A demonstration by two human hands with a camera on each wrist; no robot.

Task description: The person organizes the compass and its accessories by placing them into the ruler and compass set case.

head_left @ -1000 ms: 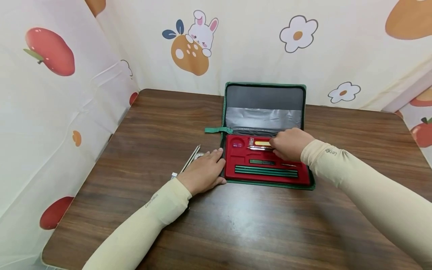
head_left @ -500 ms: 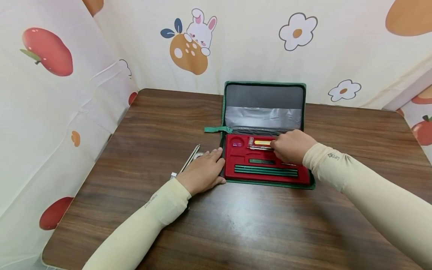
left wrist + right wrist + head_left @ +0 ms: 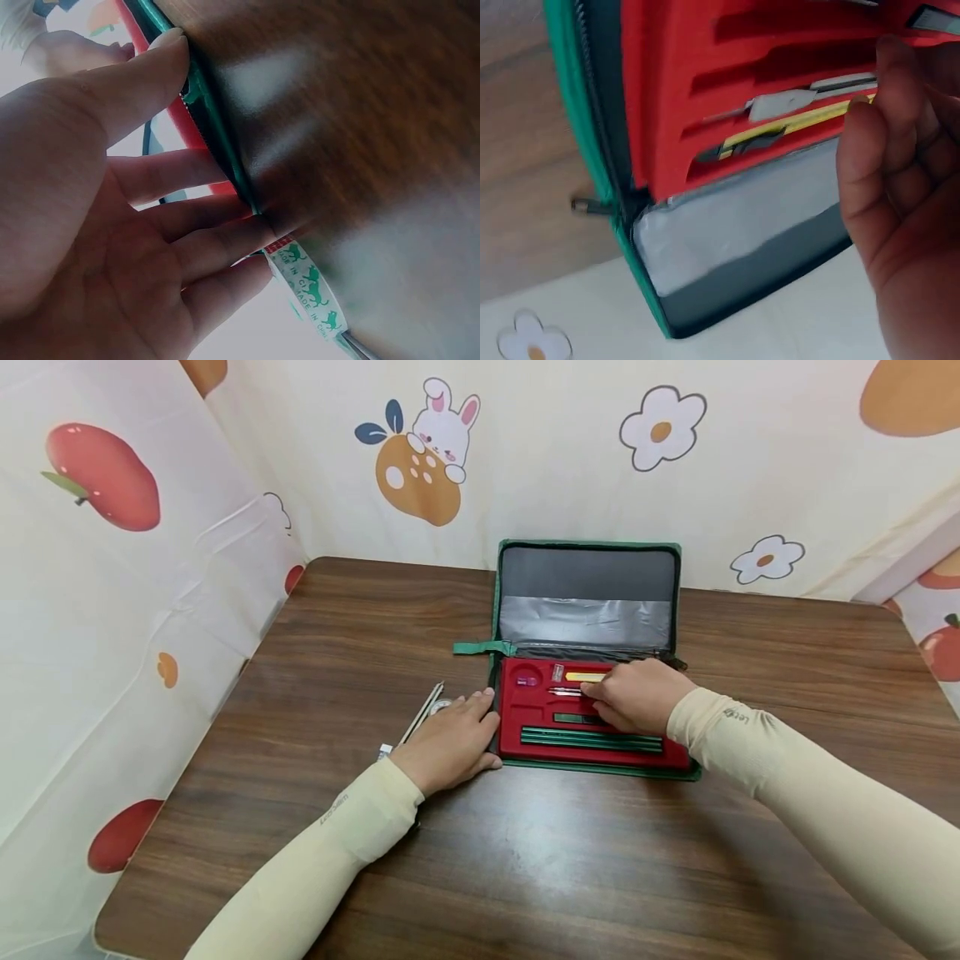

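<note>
My left hand (image 3: 453,735) lies with extended fingers against the left edge of an open green zip case (image 3: 540,765); the left wrist view shows the thumb and fingertips at its green rim. My right hand (image 3: 637,697) is over the red moulded tray (image 3: 528,700), its index fingertip at a slim silver tool (image 3: 564,692) lying in a slot. In the right wrist view its other fingers are bent beside a yellow cutter knife (image 3: 802,124), and the silver tool's flat part (image 3: 780,105) shows. The silver tool's right end is hidden in the head view.
Green pencils (image 3: 588,739) fill the tray's front slot, with a dark green block (image 3: 572,718) behind. A small sharpener (image 3: 557,672) and a pink piece (image 3: 527,681) sit at upper left. Thin sticks (image 3: 422,714) and a printed white band (image 3: 307,289) lie beside my left hand.
My right hand has shifted left and lower over the tray, its index finger now reaching the silver tool and covering part of the dark green block. The left hand stays put.
</note>
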